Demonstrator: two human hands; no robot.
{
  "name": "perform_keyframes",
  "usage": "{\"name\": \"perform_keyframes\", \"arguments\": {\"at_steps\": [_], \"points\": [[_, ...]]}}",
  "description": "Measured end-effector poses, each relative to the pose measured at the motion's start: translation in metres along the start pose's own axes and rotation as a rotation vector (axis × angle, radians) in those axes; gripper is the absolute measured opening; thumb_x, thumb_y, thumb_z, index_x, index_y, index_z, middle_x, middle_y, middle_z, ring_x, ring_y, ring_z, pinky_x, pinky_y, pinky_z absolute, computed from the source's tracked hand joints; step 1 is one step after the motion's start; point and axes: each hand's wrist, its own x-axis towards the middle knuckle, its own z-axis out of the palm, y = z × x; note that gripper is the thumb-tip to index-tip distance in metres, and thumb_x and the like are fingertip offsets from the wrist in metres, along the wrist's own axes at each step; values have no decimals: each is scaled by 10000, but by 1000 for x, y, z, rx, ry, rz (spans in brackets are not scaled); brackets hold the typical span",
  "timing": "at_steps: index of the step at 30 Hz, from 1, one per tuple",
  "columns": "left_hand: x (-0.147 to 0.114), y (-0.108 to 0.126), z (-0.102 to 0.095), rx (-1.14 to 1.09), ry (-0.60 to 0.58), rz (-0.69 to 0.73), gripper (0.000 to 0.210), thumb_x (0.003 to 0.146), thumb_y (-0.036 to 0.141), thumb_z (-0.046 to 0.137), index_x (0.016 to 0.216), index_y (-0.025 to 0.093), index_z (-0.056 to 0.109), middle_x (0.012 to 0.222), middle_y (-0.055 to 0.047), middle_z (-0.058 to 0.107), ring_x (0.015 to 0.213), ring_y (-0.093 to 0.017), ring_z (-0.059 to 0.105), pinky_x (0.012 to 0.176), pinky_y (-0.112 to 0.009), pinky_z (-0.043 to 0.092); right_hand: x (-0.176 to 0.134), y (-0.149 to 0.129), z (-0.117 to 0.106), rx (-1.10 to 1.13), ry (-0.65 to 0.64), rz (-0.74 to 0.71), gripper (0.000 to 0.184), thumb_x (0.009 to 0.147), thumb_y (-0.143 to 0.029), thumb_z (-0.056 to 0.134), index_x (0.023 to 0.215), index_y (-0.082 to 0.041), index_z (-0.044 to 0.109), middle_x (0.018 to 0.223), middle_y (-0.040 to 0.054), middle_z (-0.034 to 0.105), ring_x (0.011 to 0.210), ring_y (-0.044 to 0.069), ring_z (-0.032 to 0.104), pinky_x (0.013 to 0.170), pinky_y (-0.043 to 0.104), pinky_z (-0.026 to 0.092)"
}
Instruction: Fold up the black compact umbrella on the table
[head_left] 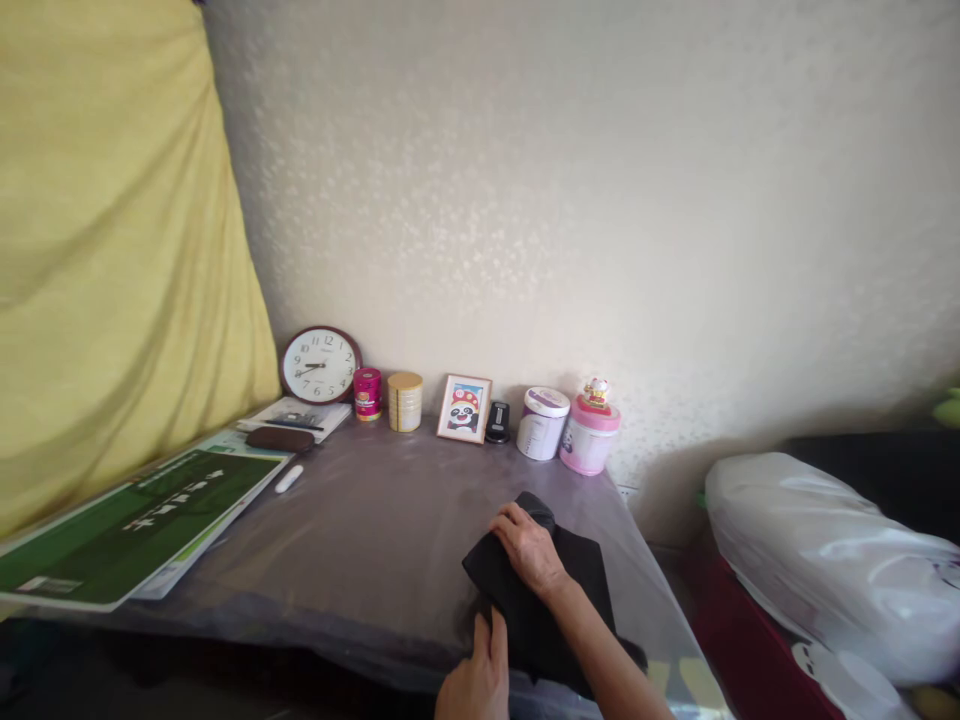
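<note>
A piece of folded black cloth, perhaps a garment, lies near the table's front right edge, with a rolled or collar-like part at its far end. My right hand is on top of that far end, its fingers curled together over the fabric. Close to the front edge, my left hand has its fingertips at the cloth's left side and appears to pinch it. Its thumb and the gripped bit of fabric are mostly hidden.
Along the wall stand a clock, a pink tin, a yellow canister, a panda picture frame, a black stapler-like object and two tubs. Green booklet at left; white plastic bag at right.
</note>
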Motion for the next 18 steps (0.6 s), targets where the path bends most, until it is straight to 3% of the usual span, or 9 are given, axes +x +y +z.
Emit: {"name": "perform_keyframes", "arguments": {"at_steps": [4, 7, 10, 12, 15, 18], "points": [[1, -6, 8, -26, 49, 18, 754, 696, -36, 323, 1401, 162, 141, 1443, -161, 262, 913, -227, 641, 770, -342, 528, -3, -1, 11, -28, -23, 9, 237, 914, -198, 383, 906, -242, 615, 1005, 43, 579, 900, 134, 563, 756, 209, 467], [-1, -15, 13, -61, 138, 65, 680, 732, 69, 416, 1382, 130, 224, 1403, -166, 347, 1027, -253, 588, 818, -346, 509, -3, -1, 12, -30, -33, 19, 233, 914, -205, 386, 908, -245, 615, 1002, 37, 576, 874, 127, 566, 719, 196, 464], [0, -23, 11, -66, 264, 138, 576, 763, 212, 467, 1327, 147, 364, 1386, -155, 378, 1213, -304, 432, 973, -434, 403, -2, -1, 13, -22, -31, 23, 234, 918, -214, 380, 915, -249, 612, 993, 32, 572, 865, 123, 564, 710, 190, 460], [5, -26, 8, -74, 322, 236, 573, 758, 276, 492, 1314, 182, 389, 1436, -129, 298, 1277, -317, 342, 1046, -475, 307, -3, 0, 15, -18, -24, 19, 239, 921, -215, 373, 916, -250, 610, 988, 31, 570, 868, 121, 562, 716, 188, 457], [16, -28, 8, -99, 340, 389, 744, 703, 292, 545, 1381, 221, 246, 1494, -85, 117, 1347, -313, 177, 1096, -491, 204, -2, 1, 19, -12, -22, 18, 228, 916, -211, 382, 910, -247, 608, 969, 28, 570, 861, 121, 566, 703, 188, 454], [28, -28, 17, -99, 255, 381, 919, 619, 231, 571, 1404, 204, 93, 1494, -94, 33, 1362, -307, 69, 1108, -475, 169, 0, -1, 18, 12, -13, 35, 201, 913, -223, 392, 930, -231, 592, 978, 33, 572, 827, 119, 577, 669, 192, 455]]}}
